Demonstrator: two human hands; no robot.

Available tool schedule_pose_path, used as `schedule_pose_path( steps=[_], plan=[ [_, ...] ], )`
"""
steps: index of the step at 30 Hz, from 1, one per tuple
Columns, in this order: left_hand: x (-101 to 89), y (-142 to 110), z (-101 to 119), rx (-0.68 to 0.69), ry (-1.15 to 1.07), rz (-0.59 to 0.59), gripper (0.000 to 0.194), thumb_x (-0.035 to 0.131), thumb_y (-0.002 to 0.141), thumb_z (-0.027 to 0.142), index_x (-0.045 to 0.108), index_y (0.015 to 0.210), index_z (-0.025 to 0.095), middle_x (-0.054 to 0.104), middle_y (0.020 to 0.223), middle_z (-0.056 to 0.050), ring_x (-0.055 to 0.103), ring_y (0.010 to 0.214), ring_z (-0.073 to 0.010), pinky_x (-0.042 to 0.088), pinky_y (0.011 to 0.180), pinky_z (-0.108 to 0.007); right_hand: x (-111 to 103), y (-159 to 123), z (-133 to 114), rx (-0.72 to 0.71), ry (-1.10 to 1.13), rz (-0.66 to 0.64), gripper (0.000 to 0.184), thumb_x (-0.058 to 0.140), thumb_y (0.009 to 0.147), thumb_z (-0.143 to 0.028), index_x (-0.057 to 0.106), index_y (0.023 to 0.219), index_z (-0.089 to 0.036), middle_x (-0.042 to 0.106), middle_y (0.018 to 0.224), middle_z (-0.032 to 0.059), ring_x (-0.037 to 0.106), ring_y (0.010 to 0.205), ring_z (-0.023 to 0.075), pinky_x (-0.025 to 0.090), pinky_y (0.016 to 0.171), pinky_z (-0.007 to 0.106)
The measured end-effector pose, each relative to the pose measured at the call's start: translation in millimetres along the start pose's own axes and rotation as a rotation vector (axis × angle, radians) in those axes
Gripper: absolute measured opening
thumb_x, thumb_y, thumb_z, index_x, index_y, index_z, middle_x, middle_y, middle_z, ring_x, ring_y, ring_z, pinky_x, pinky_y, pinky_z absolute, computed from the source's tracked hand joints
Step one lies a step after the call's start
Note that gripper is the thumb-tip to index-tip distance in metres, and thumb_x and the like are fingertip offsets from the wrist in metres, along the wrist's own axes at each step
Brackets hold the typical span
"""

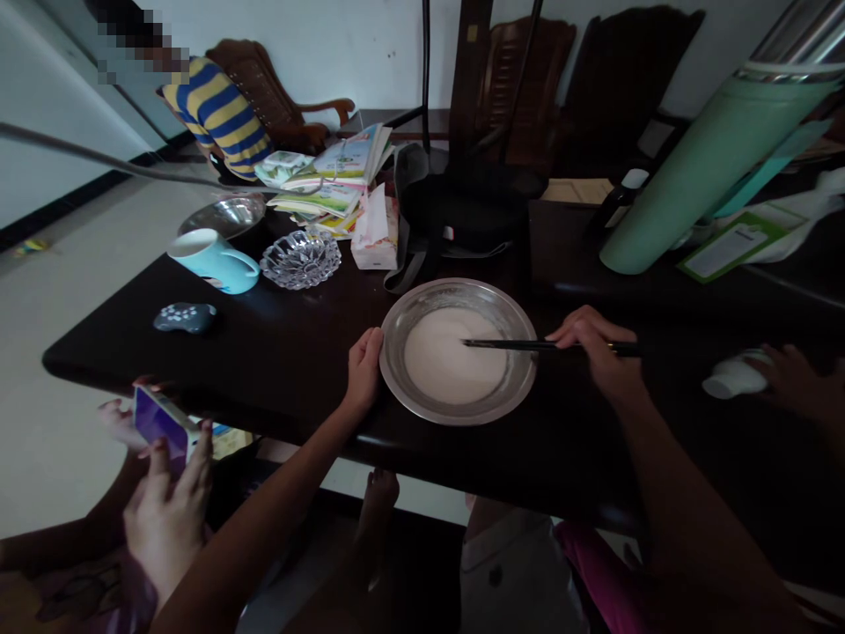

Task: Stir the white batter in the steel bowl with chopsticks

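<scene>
A round metal bowl (396,387) stands on the dark table in front of me, with a pale, milky mixture (442,365) in it. My left hand (363,365) grips the bowl's left rim, its fingers pressed against the side. From the right, my right hand (604,348) is closed around dark chopsticks (508,344). Their tips dip into the mixture near the bowl's middle. How many sticks there are is hard to make out, since they lie close together.
Behind the bowl are a tissue pack (376,233), a glass dish (302,261), a blue mug (217,261) and books (343,176). A tall green flask (700,176) stands right. Another person's hands hold a phone (162,427) at left; another hand touches a white cup (732,375) at right.
</scene>
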State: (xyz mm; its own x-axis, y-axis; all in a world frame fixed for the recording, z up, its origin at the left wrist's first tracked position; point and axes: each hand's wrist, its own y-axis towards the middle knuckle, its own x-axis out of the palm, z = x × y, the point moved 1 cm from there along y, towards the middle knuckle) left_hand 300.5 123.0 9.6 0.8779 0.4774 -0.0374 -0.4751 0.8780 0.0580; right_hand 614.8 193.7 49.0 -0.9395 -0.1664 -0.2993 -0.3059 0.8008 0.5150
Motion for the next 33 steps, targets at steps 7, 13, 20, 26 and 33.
schedule_pose_path(
  steps=[7, 13, 20, 26, 33],
  plan=[
    [0.0, 0, 0, -0.007, -0.004, 0.018, 0.040, 0.061, 0.081, 0.048, 0.045, 0.060, 0.018, 0.038, 0.060, 0.004, 0.033, 0.056, -0.0100, 0.032, 0.050, -0.022, 2, 3, -3, -0.003, -0.060, -0.156, 0.024, 0.056, 0.092, -0.030, 0.071, 0.074, -0.026, 0.072, 0.081, 0.0032, 0.063, 0.081, 0.0217, 0.049, 0.076, 0.041],
    [-1.4, 1, -3, 0.005, -0.002, -0.012, 0.041, 0.060, 0.082, 0.049, 0.044, 0.059, 0.019, 0.036, 0.059, 0.004, 0.032, 0.056, -0.0101, 0.031, 0.050, -0.022, -1, 1, 1, -0.004, 0.019, -0.048, 0.036, 0.049, 0.095, -0.030, 0.068, 0.064, -0.025, 0.068, 0.071, 0.0024, 0.061, 0.071, 0.0199, 0.048, 0.070, 0.039],
    [-1.4, 1, -4, 0.004, -0.003, -0.001, 0.041, 0.061, 0.082, 0.048, 0.043, 0.059, 0.019, 0.036, 0.059, 0.004, 0.032, 0.055, -0.0101, 0.031, 0.049, -0.022, -4, -2, 3, 0.003, 0.030, 0.035, 0.036, 0.050, 0.095, -0.031, 0.068, 0.064, -0.025, 0.068, 0.072, 0.0031, 0.061, 0.071, 0.0199, 0.049, 0.070, 0.039],
    [0.0, 0, -2, 0.003, -0.009, 0.005, 0.042, 0.061, 0.081, 0.050, 0.042, 0.059, 0.019, 0.036, 0.058, 0.004, 0.031, 0.054, -0.0099, 0.032, 0.049, -0.022, -1, -5, 0, -0.010, -0.053, -0.190, 0.019, 0.058, 0.090, -0.030, 0.072, 0.077, -0.027, 0.073, 0.085, 0.0031, 0.062, 0.085, 0.0225, 0.049, 0.079, 0.042],
    [1.3, 1, -1, 0.013, 0.004, 0.005, 0.045, 0.062, 0.080, 0.052, 0.042, 0.058, 0.019, 0.035, 0.057, 0.004, 0.031, 0.054, -0.0097, 0.032, 0.049, -0.022, -4, -9, -3, -0.021, -0.007, -0.117, 0.031, 0.051, 0.094, -0.029, 0.069, 0.069, -0.027, 0.072, 0.075, 0.0020, 0.061, 0.077, 0.0214, 0.049, 0.074, 0.041]
  ],
)
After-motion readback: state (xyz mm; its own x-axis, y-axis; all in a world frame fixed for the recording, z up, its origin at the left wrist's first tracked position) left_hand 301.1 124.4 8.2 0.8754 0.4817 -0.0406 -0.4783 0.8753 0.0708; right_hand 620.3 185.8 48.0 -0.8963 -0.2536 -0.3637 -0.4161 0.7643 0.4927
